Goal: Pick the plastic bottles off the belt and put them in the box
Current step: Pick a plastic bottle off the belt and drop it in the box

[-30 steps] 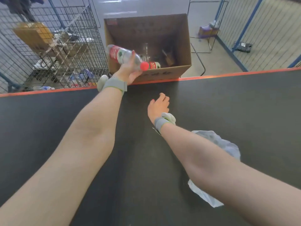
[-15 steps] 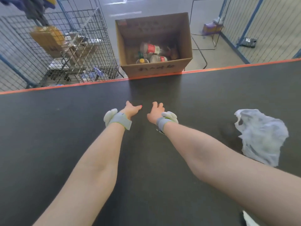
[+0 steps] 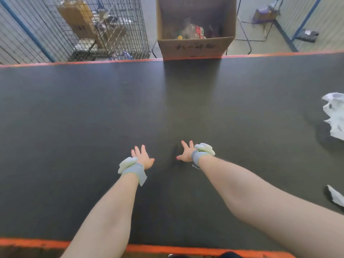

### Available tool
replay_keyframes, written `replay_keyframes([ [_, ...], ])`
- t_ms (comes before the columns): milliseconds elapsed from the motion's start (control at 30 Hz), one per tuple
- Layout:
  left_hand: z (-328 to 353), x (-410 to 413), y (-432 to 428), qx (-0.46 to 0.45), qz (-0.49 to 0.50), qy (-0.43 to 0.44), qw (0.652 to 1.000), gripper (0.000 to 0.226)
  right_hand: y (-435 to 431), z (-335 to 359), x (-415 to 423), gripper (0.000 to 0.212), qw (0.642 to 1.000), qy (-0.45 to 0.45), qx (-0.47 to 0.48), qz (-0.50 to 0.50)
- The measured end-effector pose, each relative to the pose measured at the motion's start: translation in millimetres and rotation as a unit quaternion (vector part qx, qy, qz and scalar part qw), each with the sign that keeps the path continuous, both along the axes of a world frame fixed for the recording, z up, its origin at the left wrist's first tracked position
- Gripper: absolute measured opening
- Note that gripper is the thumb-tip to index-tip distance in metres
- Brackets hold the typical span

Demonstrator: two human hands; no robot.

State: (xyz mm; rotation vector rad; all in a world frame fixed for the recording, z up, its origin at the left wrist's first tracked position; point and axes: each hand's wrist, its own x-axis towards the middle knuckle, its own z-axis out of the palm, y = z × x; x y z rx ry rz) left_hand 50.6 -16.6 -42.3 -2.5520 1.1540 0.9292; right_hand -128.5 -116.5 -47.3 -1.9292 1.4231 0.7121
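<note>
Dark handwriting marks the front wall of the brown cardboard box (image 3: 195, 46), too smeared to read; the plastic bottles (image 3: 191, 31) lie inside it, clear with a red label and a yellow cap. On the near side of the box, over the matte black belt (image 3: 74, 108), the left hand (image 3: 142, 157) and right hand (image 3: 186, 152) spread their fingers and hold nothing. A crumpled white plastic bag (image 3: 335, 116) lies on the belt, far right of the box.

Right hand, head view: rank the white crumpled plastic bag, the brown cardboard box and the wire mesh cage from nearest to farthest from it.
From the right hand:
1. White crumpled plastic bag, on the black belt at the right edge of view, nearest.
2. Brown cardboard box, straight ahead past the belt's far orange edge.
3. Wire mesh cage, beyond the belt to the far left, farthest.
</note>
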Motion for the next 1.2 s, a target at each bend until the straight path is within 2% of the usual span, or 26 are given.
replay_keyframes([
  [200, -16.4, -13.2, 66.0, 0.054, -0.051, 0.016, 0.997, 0.094, 53.2, -13.6, -9.5, 0.094, 0.997, 0.032, 0.005, 0.070],
  [300, -17.5, -11.8, 85.8, 0.071, -0.060, 0.011, 0.996, 0.097, 69.1, -9.6, -3.4, 0.095, 0.995, 0.000, 0.005, 0.100],
  [433, -9.5, -7.5, 94.0, 0.047, -0.067, -0.022, 0.996, 0.087, 85.8, -6.6, 6.7, 0.093, 0.994, -0.028, 0.002, 0.107],
  [567, -9.3, 5.5, 111.6, 0.073, -0.035, -0.031, 0.996, 0.084, 99.6, -16.1, 7.8, 0.083, 0.995, -0.008, 0.016, 0.101],
  [633, -14.1, 13.5, 119.9, 0.084, -0.027, -0.029, 0.996, 0.084, 105.2, -21.7, 3.4, 0.081, 0.996, 0.038, -0.005, 0.077],
  [700, -16.8, 17.0, 123.6, 0.071, -0.029, -0.032, 0.997, 0.081, 107.5, -20.0, 0.2, 0.068, 0.997, 0.058, -0.043, 0.028],
  [767, -16.6, 16.4, 122.5, 0.039, -0.037, -0.040, 0.998, 0.073, 105.8, -13.8, 1.9, 0.052, 0.995, 0.043, -0.085, 0.017],
  [833, -12.7, 15.5, 119.4, 0.018, -0.048, -0.055, 0.997, 0.057, 105.2, -9.1, 11.3, 0.049, 0.995, 0.003, -0.094, 0.035],
  [900, -7.1, 14.1, 117.2, 0.009, -0.057, -0.068, 0.996, 0.046, 108.4, -5.7, 23.6, 0.054, 0.995, -0.039, -0.078, 0.042],
  [1000, -2.3, 16.8, 119.1, -0.010, -0.067, -0.097, 0.993, 0.049, 115.4, -3.2, 38.4, 0.069, 0.993, -0.085, -0.054, 0.055],
  [1200, 4.6, 43.8, 141.6, 0.041, -0.027, -0.138, 0.989, 0.094, 130.8, -4.0, 57.4, 0.111, 0.984, -0.103, -0.008, 0.146],
])
